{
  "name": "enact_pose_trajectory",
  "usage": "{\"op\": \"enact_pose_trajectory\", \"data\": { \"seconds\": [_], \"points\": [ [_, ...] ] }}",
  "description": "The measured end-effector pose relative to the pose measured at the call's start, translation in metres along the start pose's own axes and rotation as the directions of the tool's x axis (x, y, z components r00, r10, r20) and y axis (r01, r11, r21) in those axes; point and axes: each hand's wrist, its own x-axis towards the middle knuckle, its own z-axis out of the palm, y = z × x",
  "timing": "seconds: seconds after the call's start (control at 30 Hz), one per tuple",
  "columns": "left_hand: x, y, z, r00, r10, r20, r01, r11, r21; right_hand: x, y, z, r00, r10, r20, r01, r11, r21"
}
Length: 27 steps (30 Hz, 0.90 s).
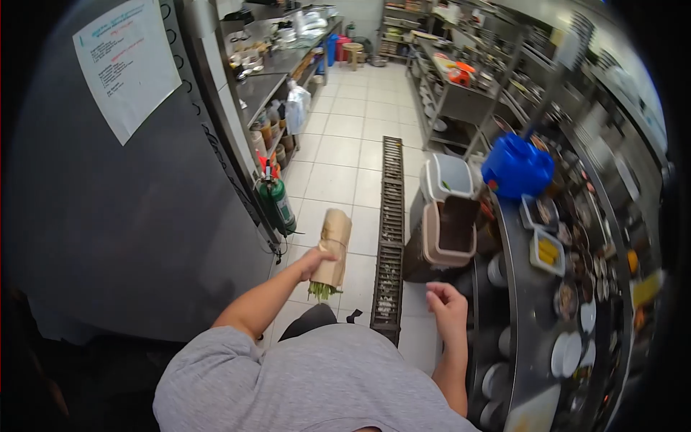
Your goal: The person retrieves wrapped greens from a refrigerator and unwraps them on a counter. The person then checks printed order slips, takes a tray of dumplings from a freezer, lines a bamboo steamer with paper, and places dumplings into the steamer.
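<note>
My left hand is closed around a brown paper-wrapped bundle of green stems, held out in front of my body above the tiled floor. Cut green ends poke out of the paper at the end nearest me, and a thin band seems to circle the wrap. To the right, my right hand hangs in the air with loosely curled fingers and a gap by the thumb; I see nothing in it. It is nearest to the brown bin, without touching it.
A floor drain grate runs along the aisle. At left stand a dark panel with a paper sheet and a green fire extinguisher. The right counter carries a blue jerrycan, food containers and white plates.
</note>
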Motion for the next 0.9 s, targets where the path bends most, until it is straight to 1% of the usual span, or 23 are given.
{"op": "enact_pose_trajectory", "data": {
  "seconds": [0.03,0.07,0.1,0.13,0.2,0.23,0.27,0.3,0.33,0.37,0.4,0.47,0.5,0.53,0.6,0.63,0.67,0.73,0.77,0.8,0.83,0.87,0.9],
  "points": [
    [0.014,0.022,-0.019,0.999,0.02,0.037,-0.018,0.997,-0.069,0.035,-0.014,0.016,0.998,-0.049,0.047,0.048,0.999,0.016],
    [0.024,0.049,-0.032,0.998,0.005,0.064,0.005,0.99,-0.144,0.069,-0.026,0.036,0.991,-0.097,0.088,0.094,0.995,0.036],
    [0.033,0.078,-0.041,0.994,0.051,0.094,-0.03,0.977,-0.21,0.103,-0.034,0.06,0.98,-0.141,0.142,0.137,0.99,0.039],
    [0.04,0.106,-0.046,0.988,0.09,0.125,-0.053,0.959,-0.277,0.135,-0.047,0.086,0.955,-0.216,0.204,0.215,0.976,0.025],
    [0.052,0.17,-0.053,0.978,0.066,0.199,0.009,0.934,-0.357,0.196,-0.072,0.142,0.893,-0.361,0.27,0.385,0.922,-0.039],
    [0.061,0.196,-0.053,0.97,0.144,0.198,-0.065,0.931,-0.36,0.226,-0.088,0.169,0.845,-0.452,0.284,0.477,0.878,-0.023],
    [0.073,0.223,-0.055,0.968,0.15,0.2,-0.067,0.926,-0.371,0.257,-0.099,0.194,0.804,-0.516,0.295,0.548,0.836,-0.033],
    [0.085,0.244,-0.057,0.949,0.243,0.201,-0.171,0.932,-0.32,0.283,-0.117,0.215,0.766,-0.566,0.304,0.619,0.778,-0.109],
    [0.097,0.264,-0.06,0.922,0.33,0.205,-0.273,0.926,-0.262,0.318,-0.117,0.238,0.689,-0.665,0.286,0.716,0.686,-0.129],
    [0.108,0.285,-0.063,0.906,0.358,0.225,-0.309,0.924,-0.226,0.352,-0.121,0.255,0.626,-0.735,0.261,0.78,0.592,-0.201],
    [0.122,0.303,-0.069,0.907,0.361,0.215,-0.314,0.923,-0.224,0.38,-0.125,0.27,0.554,-0.797,0.243,0.827,0.492,-0.272],
    [0.149,0.338,-0.08,0.927,0.335,0.17,-0.315,0.94,-0.135,0.426,-0.133,0.291,0.637,-0.747,0.191,0.767,0.59,-0.251],
    [0.165,0.35,-0.087,0.926,0.35,0.143,-0.337,0.935,-0.106,0.447,-0.136,0.299,0.669,-0.72,0.183,0.74,0.624,-0.253],
    [0.184,0.362,-0.094,0.93,0.347,0.124,-0.339,0.937,-0.085,0.469,-0.138,0.305,0.677,-0.707,0.207,0.732,0.617,-0.288],
    [0.221,0.387,-0.109,0.932,0.347,0.103,-0.346,0.938,-0.024,0.519,-0.139,0.32,0.578,-0.776,0.252,0.796,0.47,-0.381],
    [0.239,0.402,-0.116,0.931,0.356,0.084,-0.358,0.934,0.016,0.544,-0.14,0.329,0.578,-0.769,0.273,0.796,0.456,-0.399],
    [0.259,0.416,-0.125,0.93,0.362,0.063,-0.363,0.931,0.016,0.574,-0.143,0.335,0.568,-0.773,0.282,0.806,0.454,-0.38],
    [0.295,0.447,-0.142,0.937,0.335,0.101,-0.334,0.942,-0.029,0.639,-0.148,0.343,0.485,-0.769,0.416,0.874,0.404,-0.271],
    [0.315,0.463,-0.156,0.945,0.31,0.107,-0.309,0.951,-0.024,0.673,-0.144,0.348,0.656,-0.635,0.408,0.723,0.684,-0.098],
    [0.335,0.475,-0.171,0.944,0.322,0.079,-0.32,0.947,-0.034,0.709,-0.15,0.353,0.735,-0.426,0.528,0.316,0.904,0.289],
    [0.355,0.487,-0.188,0.953,0.27,0.139,-0.261,0.962,-0.084,0.737,-0.172,0.354,0.698,-0.292,0.654,0.103,0.945,0.311],
    [0.374,0.502,-0.207,0.953,0.224,0.203,-0.201,0.971,-0.127,0.765,-0.197,0.354,0.619,-0.165,0.768,-0.111,0.949,0.294],
    [0.391,0.512,-0.224,0.951,0.213,0.223,-0.19,0.975,-0.119,0.798,-0.21,0.358,0.509,-0.067,0.858,-0.274,0.933,0.235]
  ]
}}
